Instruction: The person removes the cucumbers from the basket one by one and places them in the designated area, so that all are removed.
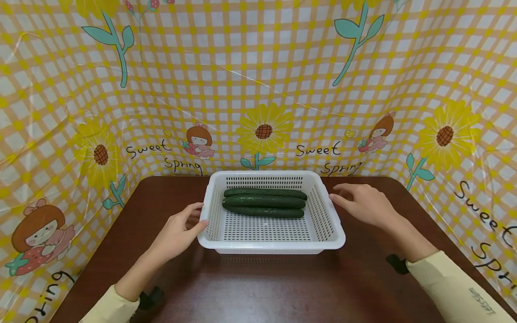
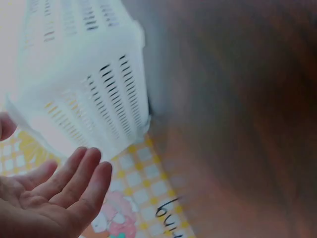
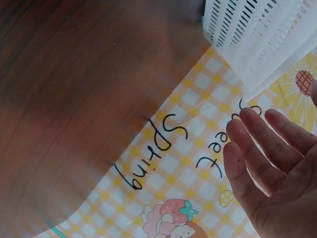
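Hanging in front of you and down both sides is a big cloth (image 1: 226, 89) with yellow and tan checks and printed sunflowers (image 1: 264, 131). Under your hands is a shiny, dark brown table (image 1: 258, 289). On it sits a white basket (image 1: 274, 245) with lots of small holes, right between your two hands. Your pale yellow sleeves (image 1: 452, 282) reach in from the two near corners. Your left hand (image 1: 175, 233) is at the basket's left side, its fingers loose and a little bent, its thumb up by the rim. I cannot tell if that thumb touches it. Your right hand (image 1: 361, 204) is just beside the right rim, its fingers gently bent and a bit apart. Three long green cucumbers (image 1: 264, 202) lie side by side in the basket, nearer its far wall. They run from left to right, between your hands and apart from both. A small black thing (image 1: 397, 264) shows by each cuff.
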`<state>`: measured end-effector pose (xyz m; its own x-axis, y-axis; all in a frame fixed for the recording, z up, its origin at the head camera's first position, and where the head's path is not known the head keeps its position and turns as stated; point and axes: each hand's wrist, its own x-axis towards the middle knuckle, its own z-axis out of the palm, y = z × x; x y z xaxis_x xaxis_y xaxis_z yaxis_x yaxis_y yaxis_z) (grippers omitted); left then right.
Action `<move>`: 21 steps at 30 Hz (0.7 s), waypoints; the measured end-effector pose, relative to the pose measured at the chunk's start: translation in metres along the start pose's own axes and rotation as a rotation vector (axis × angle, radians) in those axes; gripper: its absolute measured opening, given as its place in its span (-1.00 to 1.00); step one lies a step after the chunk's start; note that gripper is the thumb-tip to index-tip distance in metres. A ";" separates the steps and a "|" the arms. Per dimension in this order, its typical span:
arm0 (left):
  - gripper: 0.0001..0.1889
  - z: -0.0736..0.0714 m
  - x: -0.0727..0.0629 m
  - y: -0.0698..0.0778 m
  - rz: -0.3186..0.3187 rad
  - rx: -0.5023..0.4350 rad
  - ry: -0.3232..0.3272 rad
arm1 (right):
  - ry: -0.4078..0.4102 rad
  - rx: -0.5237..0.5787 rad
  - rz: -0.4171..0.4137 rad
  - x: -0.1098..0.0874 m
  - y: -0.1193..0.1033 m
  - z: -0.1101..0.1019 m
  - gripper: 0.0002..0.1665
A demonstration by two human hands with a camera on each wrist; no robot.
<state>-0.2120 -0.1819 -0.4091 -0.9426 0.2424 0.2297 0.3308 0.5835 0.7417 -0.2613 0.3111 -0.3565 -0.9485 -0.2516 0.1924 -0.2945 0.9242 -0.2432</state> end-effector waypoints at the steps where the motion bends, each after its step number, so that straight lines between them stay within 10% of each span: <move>1: -0.46 0.002 0.000 -0.001 -0.005 -0.010 0.009 | -0.002 0.009 0.002 0.001 -0.001 0.000 -0.33; 21: -0.42 0.018 -0.005 -0.009 -0.028 -0.087 0.009 | -0.093 0.335 0.078 0.036 -0.028 -0.008 -0.36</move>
<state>-0.2096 -0.1749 -0.4285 -0.9519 0.2200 0.2131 0.2993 0.5201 0.7999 -0.2860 0.2782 -0.3346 -0.9717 -0.2235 0.0770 -0.2280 0.8002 -0.5547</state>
